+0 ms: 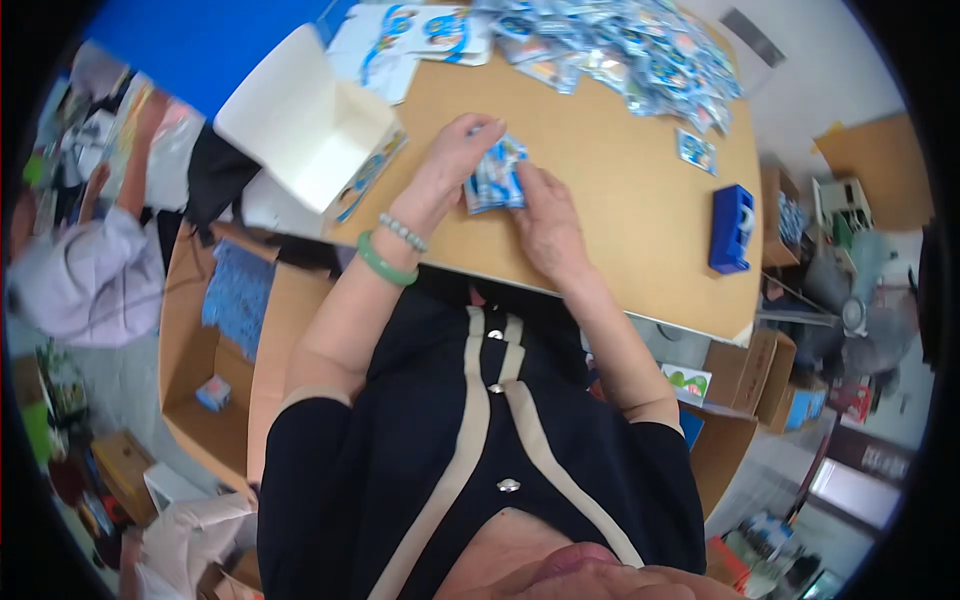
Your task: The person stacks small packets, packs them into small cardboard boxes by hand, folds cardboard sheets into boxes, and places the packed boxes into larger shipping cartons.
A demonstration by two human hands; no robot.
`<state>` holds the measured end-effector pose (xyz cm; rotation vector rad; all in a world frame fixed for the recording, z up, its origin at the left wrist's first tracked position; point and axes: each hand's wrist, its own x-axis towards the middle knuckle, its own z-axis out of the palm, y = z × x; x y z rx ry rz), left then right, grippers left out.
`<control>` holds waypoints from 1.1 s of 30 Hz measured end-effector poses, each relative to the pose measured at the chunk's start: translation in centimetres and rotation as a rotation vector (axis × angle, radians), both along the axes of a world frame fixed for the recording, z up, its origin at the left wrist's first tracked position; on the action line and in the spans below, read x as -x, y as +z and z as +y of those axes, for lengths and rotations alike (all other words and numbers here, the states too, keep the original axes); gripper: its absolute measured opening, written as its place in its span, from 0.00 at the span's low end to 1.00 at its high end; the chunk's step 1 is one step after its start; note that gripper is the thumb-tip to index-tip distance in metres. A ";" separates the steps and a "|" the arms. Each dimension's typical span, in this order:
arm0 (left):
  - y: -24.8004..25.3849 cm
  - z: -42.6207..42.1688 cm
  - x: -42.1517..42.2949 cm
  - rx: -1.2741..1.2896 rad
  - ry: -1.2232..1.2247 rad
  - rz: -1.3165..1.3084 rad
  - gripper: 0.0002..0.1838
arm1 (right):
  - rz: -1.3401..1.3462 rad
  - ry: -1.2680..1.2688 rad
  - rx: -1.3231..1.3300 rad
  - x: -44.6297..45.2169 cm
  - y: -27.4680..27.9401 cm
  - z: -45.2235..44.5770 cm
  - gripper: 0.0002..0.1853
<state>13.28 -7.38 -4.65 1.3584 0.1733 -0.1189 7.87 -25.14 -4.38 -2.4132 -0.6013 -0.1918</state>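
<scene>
My left hand (pixel 458 155), with a green bangle and a beaded bracelet at the wrist, holds the upper left side of a small bunch of shiny blue packets (pixel 494 180). My right hand (pixel 550 222) has its fingers closed along the right edge of the same bunch. The packets are just over the table's near part, and their exact number cannot be made out. Left of my hands an open white box (pixel 318 125) lies tilted, its printed side facing the table.
On the wooden table (pixel 600 250) lie a heap of blue packets (pixel 640 50), a single packet (pixel 696 151), a blue tape dispenser (pixel 732 228) and flat printed cartons (pixel 400 40). Cardboard boxes (pixel 210 350) stand at the left below the table. Another person (pixel 90 270) is further left.
</scene>
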 end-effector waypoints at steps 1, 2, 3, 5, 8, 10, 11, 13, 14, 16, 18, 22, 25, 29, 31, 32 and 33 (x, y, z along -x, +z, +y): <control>-0.3 -1.0 0.0 0.013 -0.047 -0.013 0.17 | 0.001 0.024 -0.016 0.2 0.1 0.2 0.29; -0.8 -1.6 0.3 -0.070 0.037 -0.058 0.17 | 0.004 0.041 -0.031 0.3 0.1 0.3 0.29; -1.0 -2.0 0.5 -0.152 0.122 -0.105 0.17 | -0.065 0.058 0.001 0.2 -0.6 0.1 0.29; -1.1 -2.1 0.7 -0.400 0.165 -0.196 0.17 | -0.141 0.039 0.042 -0.3 -1.0 -0.7 0.29; -1.6 -1.5 0.5 -0.472 0.172 -0.220 0.16 | -0.084 0.206 0.015 -1.1 -0.2 -1.5 0.29; -1.5 -1.3 0.2 -0.402 0.146 -0.166 0.16 | 0.015 0.093 -0.037 -3.4 1.5 -3.8 0.28; -1.3 -1.0 0.2 -0.334 0.131 -0.102 0.16 | 0.120 -0.007 -0.091 -5.5 2.2 -5.7 0.28; -0.9 -0.7 0.0 -0.274 0.118 -0.039 0.16 | -0.032 -0.386 -0.083 -12.5 -1.6 -12.6 0.22; -0.6 -0.6 0.0 -0.232 0.119 -0.040 0.16 | -0.317 -0.423 -0.323 -16.7 -3.6 -16.5 0.20; -0.3 -0.3 0.4 -0.149 0.132 -0.031 0.16 | -0.352 -0.746 0.679 -18.0 -3.5 -22.5 0.15; 0.0 -0.1 0.5 -0.179 0.149 -0.029 0.16 | -0.119 -0.625 0.590 -18.3 -3.0 -24.3 0.14; -0.9 0.2 0.3 -0.265 0.181 -0.057 0.16 | -0.078 -0.479 0.704 -14.4 -1.1 -19.8 0.12; -1.1 -0.7 -0.1 -0.356 0.201 -0.076 0.16 | 0.059 -0.371 0.271 -10.2 0.7 -10.6 0.12; 0.0 -2.3 0.1 -0.546 0.241 -0.067 0.16 | 0.258 -0.178 0.002 -6.4 1.8 0.0 0.13; 0.5 -2.3 0.5 -0.676 0.284 -0.105 0.16 | 0.245 -0.088 0.025 -6.3 0.9 1.5 0.13; 0.5 -2.2 0.5 -0.678 0.298 -0.104 0.16 | 0.241 -0.065 -0.030 -6.5 0.6 1.7 0.14; 0.4 -2.0 0.4 -0.646 0.289 -0.089 0.17 | 0.237 -0.043 -0.085 -6.6 0.4 1.9 0.14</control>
